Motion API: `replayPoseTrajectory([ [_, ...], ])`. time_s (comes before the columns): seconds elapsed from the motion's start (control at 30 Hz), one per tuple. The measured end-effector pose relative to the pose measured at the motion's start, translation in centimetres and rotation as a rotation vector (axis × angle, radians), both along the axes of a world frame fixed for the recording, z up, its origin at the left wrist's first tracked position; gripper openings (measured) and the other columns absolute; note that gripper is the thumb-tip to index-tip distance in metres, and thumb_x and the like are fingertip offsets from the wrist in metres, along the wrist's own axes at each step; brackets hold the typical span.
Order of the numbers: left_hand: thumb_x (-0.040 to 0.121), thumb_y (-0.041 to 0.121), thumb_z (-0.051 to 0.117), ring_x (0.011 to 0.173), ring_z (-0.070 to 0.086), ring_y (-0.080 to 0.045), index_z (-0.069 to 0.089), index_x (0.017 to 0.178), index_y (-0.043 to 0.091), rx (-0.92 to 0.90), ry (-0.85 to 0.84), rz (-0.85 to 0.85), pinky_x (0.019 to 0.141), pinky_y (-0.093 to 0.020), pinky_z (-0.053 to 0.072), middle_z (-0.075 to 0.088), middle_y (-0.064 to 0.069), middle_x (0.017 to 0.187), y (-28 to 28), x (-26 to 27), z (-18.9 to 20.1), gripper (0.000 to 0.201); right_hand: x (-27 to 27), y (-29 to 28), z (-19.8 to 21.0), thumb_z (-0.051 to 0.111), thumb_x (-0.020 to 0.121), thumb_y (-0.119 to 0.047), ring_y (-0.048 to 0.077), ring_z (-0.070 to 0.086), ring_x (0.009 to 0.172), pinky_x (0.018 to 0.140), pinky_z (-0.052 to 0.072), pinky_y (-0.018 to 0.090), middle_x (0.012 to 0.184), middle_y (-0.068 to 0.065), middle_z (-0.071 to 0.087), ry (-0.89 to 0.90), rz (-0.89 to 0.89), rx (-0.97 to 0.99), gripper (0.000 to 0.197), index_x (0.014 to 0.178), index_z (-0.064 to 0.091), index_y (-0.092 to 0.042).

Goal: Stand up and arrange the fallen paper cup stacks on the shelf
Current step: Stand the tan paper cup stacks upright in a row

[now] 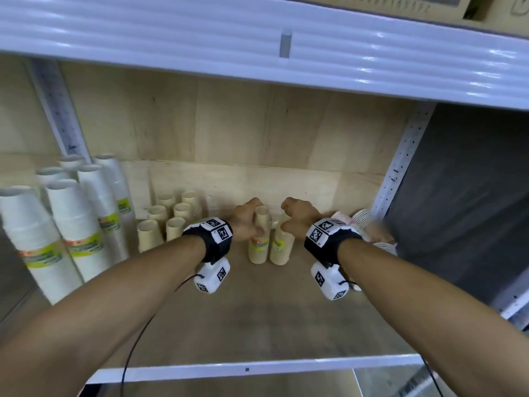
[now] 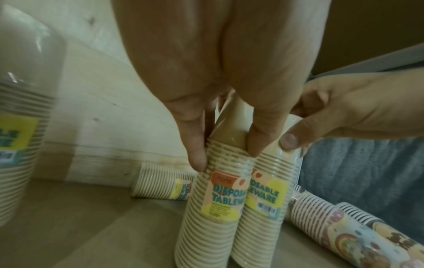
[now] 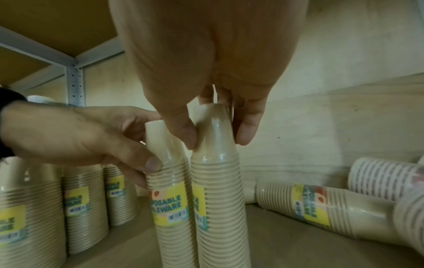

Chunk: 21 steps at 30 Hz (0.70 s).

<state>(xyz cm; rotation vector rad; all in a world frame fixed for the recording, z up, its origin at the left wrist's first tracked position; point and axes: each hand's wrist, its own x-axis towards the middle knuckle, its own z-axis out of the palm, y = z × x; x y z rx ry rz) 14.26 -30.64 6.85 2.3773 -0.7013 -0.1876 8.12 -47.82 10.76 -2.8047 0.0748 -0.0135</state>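
Two beige wrapped paper cup stacks stand upright side by side mid-shelf. My left hand [image 1: 252,222] [image 2: 226,156] pinches the top of the left stack [image 1: 259,249] [image 2: 218,199] from above. Beside it, my right hand [image 1: 289,219] [image 3: 218,139] grips the top of the right stack [image 1: 282,249] [image 3: 218,199]. One beige stack [image 2: 160,183] [image 3: 309,204] lies on its side against the back wall. Patterned stacks [image 2: 321,217] [image 3: 385,179] lie fallen at the right end, partly hidden behind my right wrist in the head view.
Several beige stacks [image 1: 169,219] [image 3: 84,208] stand in rows left of my hands. Taller white stacks [image 1: 71,224] stand at the far left. A perforated metal post [image 1: 400,167] bounds the right side and an upper shelf edge [image 1: 257,53] hangs overhead. Bare shelf board [image 1: 257,310] lies in front.
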Motion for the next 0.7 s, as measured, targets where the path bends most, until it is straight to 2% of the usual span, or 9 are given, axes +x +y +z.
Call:
replayPoseTrajectory([
  [0.23,0.078,0.017,0.075,0.091,0.061,-0.024,0.044,0.113,0.021,0.008,0.005,0.025,0.073,-0.034,0.052,0.063,-0.004,0.100,0.8,-0.1,-0.1,0.047,0.4,1.7,-0.3,0.064,0.080,-0.014,0.027,0.060,0.107,0.087,0.055,0.040,0.117,0.009,0.063,-0.007,0.014,0.012,0.043,0.122,0.054,-0.012],
  [0.3,0.078,0.020,0.076,0.093,0.061,-0.023,0.046,0.121,0.022,-0.018,-0.002,0.042,0.079,-0.036,0.054,0.062,-0.003,0.106,0.7,-0.1,0.0,0.052,0.3,1.7,-0.3,0.064,0.082,-0.018,0.026,0.061,0.104,0.085,0.054,0.039,0.112,0.008,0.065,-0.020,-0.003,0.030,0.043,0.122,0.053,-0.011],
  [0.37,0.079,0.023,0.077,0.093,0.060,-0.022,0.049,0.124,0.020,-0.057,-0.023,0.071,0.080,-0.032,0.051,0.061,-0.002,0.104,0.3,-0.1,0.3,0.053,0.3,1.6,-0.1,0.063,0.082,-0.027,0.025,0.061,0.101,0.082,0.053,0.037,0.109,0.008,0.066,-0.037,-0.039,0.035,0.045,0.123,0.052,-0.014],
  [0.47,0.081,0.030,0.075,0.089,0.061,-0.022,0.055,0.118,0.019,-0.090,-0.048,0.101,0.075,-0.027,0.047,0.064,-0.003,0.097,0.0,-0.1,0.6,0.043,0.0,1.5,0.2,0.063,0.079,-0.040,0.025,0.060,0.100,0.077,0.051,0.033,0.112,0.005,0.061,-0.040,-0.115,0.033,0.049,0.121,0.053,-0.017],
  [0.6,0.082,0.044,0.072,0.089,0.062,-0.022,0.058,0.116,0.022,-0.071,-0.073,0.133,0.075,-0.030,0.048,0.065,-0.002,0.097,-0.4,0.0,1.1,0.043,-0.3,1.2,0.5,0.060,0.080,-0.045,0.025,0.058,0.100,0.073,0.045,0.031,0.115,0.007,0.057,-0.008,-0.150,-0.001,0.050,0.120,0.053,-0.016],
  [0.7,0.081,0.042,0.072,0.088,0.063,-0.021,0.061,0.111,0.022,-0.060,-0.079,0.142,0.076,-0.030,0.051,0.067,-0.002,0.097,-0.5,-0.1,1.4,0.037,-0.4,1.3,0.6,0.062,0.077,-0.046,0.024,0.059,0.093,0.069,0.046,0.030,0.109,0.007,0.059,-0.009,-0.152,-0.007,0.046,0.110,0.058,-0.015],
])
